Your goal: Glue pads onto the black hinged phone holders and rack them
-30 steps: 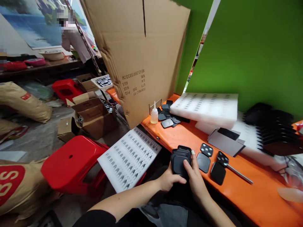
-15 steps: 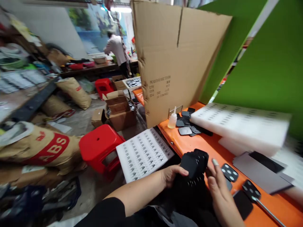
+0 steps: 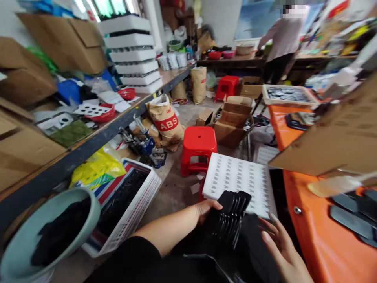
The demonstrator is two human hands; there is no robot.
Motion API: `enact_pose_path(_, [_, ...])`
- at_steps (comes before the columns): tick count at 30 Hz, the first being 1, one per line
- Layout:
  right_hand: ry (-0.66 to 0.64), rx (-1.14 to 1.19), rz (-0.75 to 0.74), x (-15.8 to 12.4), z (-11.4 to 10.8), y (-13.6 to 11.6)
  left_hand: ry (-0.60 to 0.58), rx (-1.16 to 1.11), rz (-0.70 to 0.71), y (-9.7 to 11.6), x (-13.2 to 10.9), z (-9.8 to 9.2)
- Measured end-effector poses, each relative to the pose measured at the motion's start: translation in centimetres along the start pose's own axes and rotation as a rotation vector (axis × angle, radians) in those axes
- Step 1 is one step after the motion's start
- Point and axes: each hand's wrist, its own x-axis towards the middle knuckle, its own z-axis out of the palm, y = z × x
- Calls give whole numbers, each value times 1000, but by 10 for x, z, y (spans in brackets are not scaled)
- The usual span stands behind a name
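My left hand (image 3: 205,210) is closed on the edge of a fanned stack of flat black rectangular plates (image 3: 231,214) with rounded corners, held above my dark-clothed lap. To the right of the stack, my right hand (image 3: 284,247) is open, its fingers and thumb apart and nothing visible between them. Just beyond the plates lies a white foam tray (image 3: 235,177) with rows of small slots. More dark plates (image 3: 350,220) rest on the orange tabletop (image 3: 326,259) to my right, beside a blurred squeeze bottle (image 3: 335,185).
A red stool (image 3: 199,143) and open cardboard boxes (image 3: 232,125) stand ahead. On the left are a pale green basin (image 3: 91,220) and a white crate (image 3: 132,212), both with black contents. A cardboard panel (image 3: 332,137) rises at right. A person (image 3: 284,35) stands at a far bench.
My view has swung left, bringing the basin, crate and stacked foam trays into sight. My left hand keeps the plates. My right hand is now farther from the stack.
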Motion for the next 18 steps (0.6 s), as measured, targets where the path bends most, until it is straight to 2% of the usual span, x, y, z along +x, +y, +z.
enact_pose_path(3, [-126,67,-21,37,29,-10,-54,-105,-197,15,-8,-35])
enact_pose_path(5, [-160,122,-27,62,53,-23,-70,-154,-230,28,0,-50])
enact_pose_path(8, [-161,170,64,86,87,-41,-90,-183,-252,38,24,-56])
enact_pose_path(10, [-121,174,156,91,100,-41,-141,-219,-263,32,43,-52])
enact_pose_path(13, [-47,214,238,86,100,-25,-228,-275,-337,11,59,-44])
enact_pose_path(15, [-18,282,303,78,94,-11,-213,-292,-362,-1,62,-42])
enact_pose_path(18, [24,386,393,69,88,5,-247,-255,-414,-4,63,-39])
